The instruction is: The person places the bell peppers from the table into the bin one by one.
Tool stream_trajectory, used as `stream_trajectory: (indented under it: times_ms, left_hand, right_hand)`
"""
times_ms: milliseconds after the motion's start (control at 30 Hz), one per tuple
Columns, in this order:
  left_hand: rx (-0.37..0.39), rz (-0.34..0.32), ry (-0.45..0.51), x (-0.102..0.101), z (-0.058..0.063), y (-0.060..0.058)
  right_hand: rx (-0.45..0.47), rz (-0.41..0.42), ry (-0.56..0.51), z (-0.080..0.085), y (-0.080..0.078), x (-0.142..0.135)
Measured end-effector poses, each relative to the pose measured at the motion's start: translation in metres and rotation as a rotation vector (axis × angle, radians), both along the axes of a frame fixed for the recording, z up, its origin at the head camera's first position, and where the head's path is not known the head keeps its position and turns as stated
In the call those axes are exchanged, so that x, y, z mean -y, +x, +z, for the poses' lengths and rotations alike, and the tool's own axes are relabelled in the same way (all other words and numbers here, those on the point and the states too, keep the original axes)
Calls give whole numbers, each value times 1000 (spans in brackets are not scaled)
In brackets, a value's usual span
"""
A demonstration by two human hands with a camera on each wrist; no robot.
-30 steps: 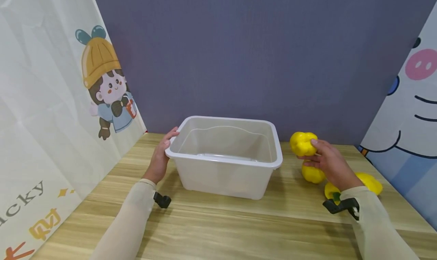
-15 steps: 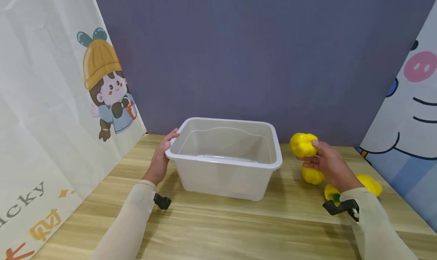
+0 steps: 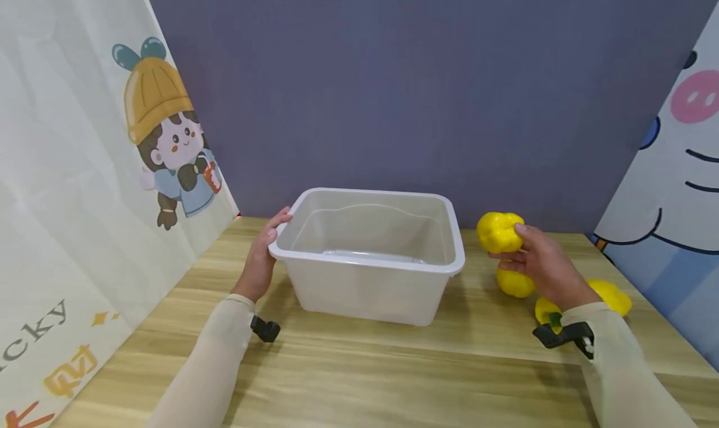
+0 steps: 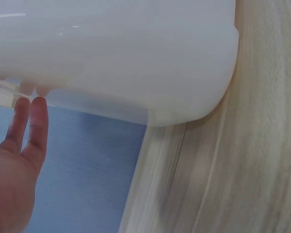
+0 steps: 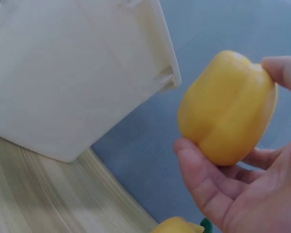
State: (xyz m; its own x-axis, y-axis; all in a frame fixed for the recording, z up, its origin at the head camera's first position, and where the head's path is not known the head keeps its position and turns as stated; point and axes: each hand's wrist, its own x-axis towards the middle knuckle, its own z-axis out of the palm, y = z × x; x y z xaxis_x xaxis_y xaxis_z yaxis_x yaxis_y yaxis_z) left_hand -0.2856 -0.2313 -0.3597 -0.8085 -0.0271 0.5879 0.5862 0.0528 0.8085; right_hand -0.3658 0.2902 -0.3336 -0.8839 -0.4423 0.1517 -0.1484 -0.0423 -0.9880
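My right hand (image 3: 550, 266) grips a yellow bell pepper (image 3: 498, 231), thumb on one end and fingers beneath. The right wrist view shows this smooth pepper (image 5: 225, 109) raised beside the bin's wall, with a gap between them. At the other side, my left hand (image 3: 259, 259) lies against the left side of a light grey plastic bin (image 3: 362, 291), fingers at its rim. Straight fingers (image 4: 38, 126) reach the bin's outer wall in the left wrist view. Beneath the right hand, another yellow pepper (image 3: 515, 284) sits on the table, partly covered by the fingers.
More yellow peppers lie near the right wrist, one pepper (image 3: 612, 297) behind the sleeve and a pepper with a green stem (image 3: 545, 309) partly hidden. A grey-blue panel (image 3: 393, 91) closes off the back of the wooden table (image 3: 359, 378). Printed sheets (image 3: 73, 184) flank both sides.
The whole view has shifted slightly with the head. Both hands, the bin and the held pepper keep their positions relative to one another.
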Motion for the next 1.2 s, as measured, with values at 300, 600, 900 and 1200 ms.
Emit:
stream_trajectory:
  times_ms: [300, 600, 900, 1200]
  left_hand:
    - [6, 19, 13, -2, -3, -1]
    - [11, 11, 23, -5, -1, -6]
    - [20, 26, 33, -8, 1, -8]
    - [22, 31, 29, -10, 0, -10]
  right_hand:
    - [14, 35, -18, 3, -3, 2]
    - [11, 29, -23, 7, -5, 1]
    - [-20, 48, -29, 16, -7, 3]
    - [-21, 78, -55, 23, -6, 4]
